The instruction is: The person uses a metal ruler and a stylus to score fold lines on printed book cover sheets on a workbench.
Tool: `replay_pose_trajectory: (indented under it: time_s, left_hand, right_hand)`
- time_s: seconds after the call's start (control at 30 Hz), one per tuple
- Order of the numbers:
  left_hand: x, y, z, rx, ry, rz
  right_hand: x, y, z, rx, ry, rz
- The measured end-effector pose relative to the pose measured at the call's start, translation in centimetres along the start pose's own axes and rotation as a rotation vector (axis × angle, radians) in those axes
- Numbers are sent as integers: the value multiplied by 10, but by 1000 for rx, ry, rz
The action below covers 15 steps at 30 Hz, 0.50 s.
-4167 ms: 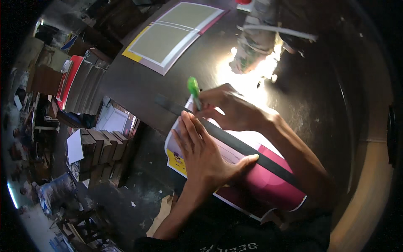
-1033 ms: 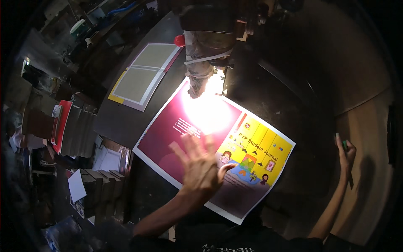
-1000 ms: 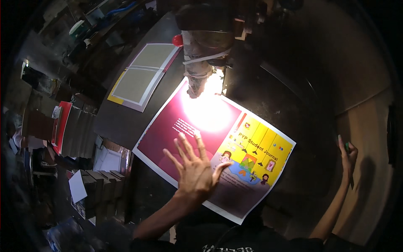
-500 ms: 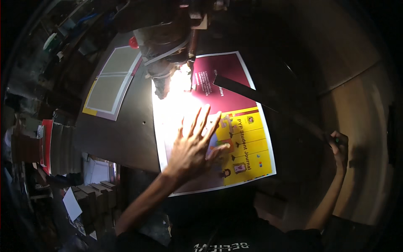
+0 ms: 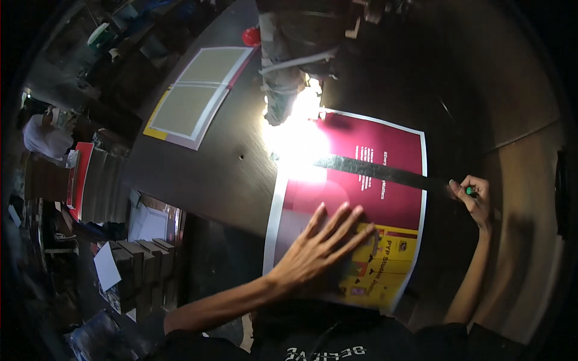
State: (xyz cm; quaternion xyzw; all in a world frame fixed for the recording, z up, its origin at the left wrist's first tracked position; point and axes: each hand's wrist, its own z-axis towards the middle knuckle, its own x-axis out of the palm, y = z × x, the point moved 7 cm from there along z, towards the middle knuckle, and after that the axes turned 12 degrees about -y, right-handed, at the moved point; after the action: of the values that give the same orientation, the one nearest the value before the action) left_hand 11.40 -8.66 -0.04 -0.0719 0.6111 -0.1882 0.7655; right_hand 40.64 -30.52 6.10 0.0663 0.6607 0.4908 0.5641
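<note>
Lying near the front edge of a dark table (image 5: 198,174) in the head view, a large printed sheet (image 5: 385,207), magenta in its upper part and yellow and mauve in its lower part, is crossed by a long dark strip (image 5: 376,171). The left hand (image 5: 310,256) is spread palm down over the sheet's lower part, fingers extended and grasping nothing; whether the whole palm touches the paper, I cannot tell from here. The right hand (image 5: 478,201), beyond the sheet's right edge, is closed on the strip's near end, with a green pen-like object (image 5: 470,190) among the same fingers. The strip's other end enters the glare of a lamp (image 5: 308,105), beside which a cloth-wrapped support (image 5: 283,84) hangs. Toward the table's far left edge lies a second sheet (image 5: 212,82) bearing two grey boards set side by side with a narrow gap; a red rounded object (image 5: 251,37) sits just beside its upper right corner. Off the table's left edge stand a red-fronted stack (image 5: 99,186) and, nearer, thick brown volumes (image 5: 144,265) with a white card (image 5: 107,268) tilted against them.
</note>
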Motion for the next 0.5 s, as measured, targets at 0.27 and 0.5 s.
replay_pose_trajectory:
  time_s: [0.27, 0.5]
  left_hand:
    - [15, 1, -10, -7, -169, 243]
    - [28, -33, -52, -139, -137, 252]
  right_hand:
    - [-7, -1, -13, -38, -179, -17]
    - [46, 41, -26, -338, -174, -158]
